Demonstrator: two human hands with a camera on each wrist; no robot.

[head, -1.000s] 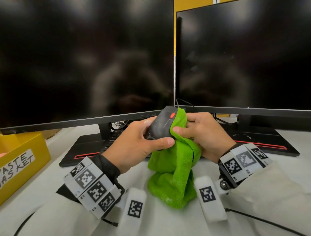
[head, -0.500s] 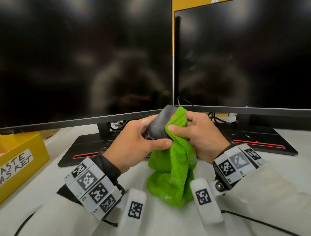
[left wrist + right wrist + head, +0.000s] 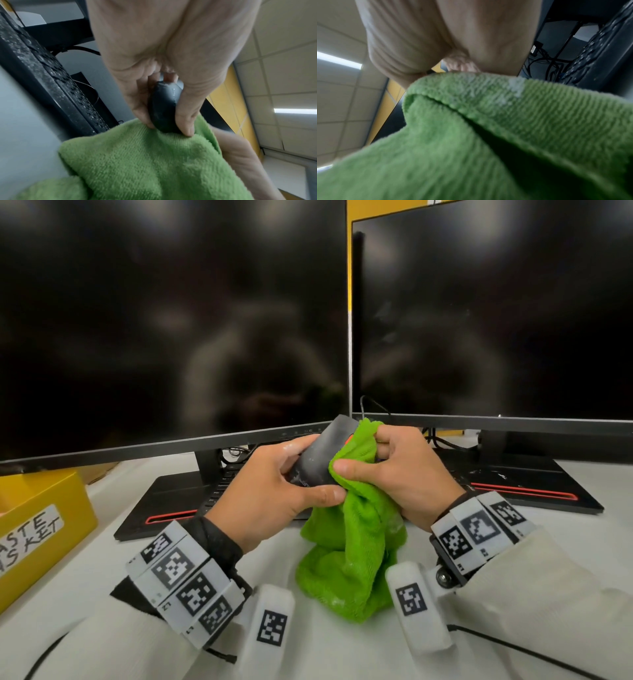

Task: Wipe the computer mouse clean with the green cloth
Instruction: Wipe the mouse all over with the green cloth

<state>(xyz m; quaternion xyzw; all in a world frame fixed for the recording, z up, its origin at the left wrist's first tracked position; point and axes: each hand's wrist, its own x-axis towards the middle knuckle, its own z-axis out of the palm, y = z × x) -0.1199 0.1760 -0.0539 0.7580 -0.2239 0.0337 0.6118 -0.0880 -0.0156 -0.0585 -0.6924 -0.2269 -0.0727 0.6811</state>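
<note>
A black computer mouse [image 3: 320,455] with a red wheel is held up off the desk, tilted, between the two monitors. My left hand [image 3: 274,491] grips it from the left, thumb under its near end; the left wrist view shows the mouse [image 3: 163,108] pinched between thumb and fingers. My right hand [image 3: 394,474] grips a bunched green cloth [image 3: 356,542] and presses it against the mouse's right side and top, hiding most of the wheel. The cloth [image 3: 488,135] hangs down to the desk and carries white smears.
Two dark monitors [image 3: 171,320] [image 3: 496,309] stand close behind the hands, on black bases with red stripes [image 3: 524,491]. A keyboard [image 3: 51,75] lies under the left monitor. A yellow waste basket [image 3: 37,525] sits at the left. Cables run behind and along the desk front.
The cloth and my right hand have slid up over the mouse, covering most of the red wheel. My left hand keeps its grip and has barely moved.
</note>
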